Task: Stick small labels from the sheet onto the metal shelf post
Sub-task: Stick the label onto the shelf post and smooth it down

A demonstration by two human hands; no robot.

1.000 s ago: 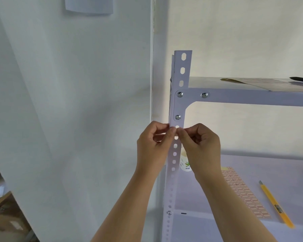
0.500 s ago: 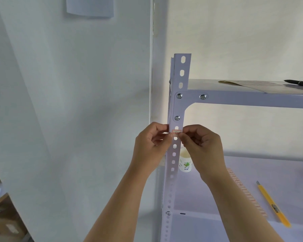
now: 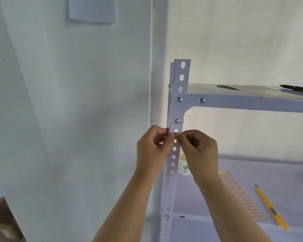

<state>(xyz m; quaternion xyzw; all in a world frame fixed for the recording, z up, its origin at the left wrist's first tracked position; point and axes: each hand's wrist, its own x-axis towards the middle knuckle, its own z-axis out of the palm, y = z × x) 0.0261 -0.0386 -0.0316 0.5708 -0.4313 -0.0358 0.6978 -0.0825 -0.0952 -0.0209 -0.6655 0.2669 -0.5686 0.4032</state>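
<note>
Label application at the metal shelf post [image 3: 175,127], head view; the step in hand appears to be pressing one small label onto the post's front face, just below the lowest bracket screw [image 3: 177,121]; the label itself is hidden behind the fingertips, so whether it is already seated cannot be told. Left hand [image 3: 153,151] and right hand [image 3: 200,151] are raised from below, forearms converging upward, wrists nearly level; thumb and forefinger of each hand are closed to a pinch, the remaining fingers curled, the two pinches meeting on the post at one of its punched holes; whether either pinch grips the label or merely presses on it cannot be told. The label sheet [image 3: 241,196] lies flat on the lower shelf [image 3: 287,172], well apart from the hands, beside a yellow utility knife [image 3: 269,206]; a small white cup [image 3: 183,169] stands behind the post. The next move probably calls for rubbing the label flat, releasing both pinches, then reaching down to the sheet to peel another.
</note>
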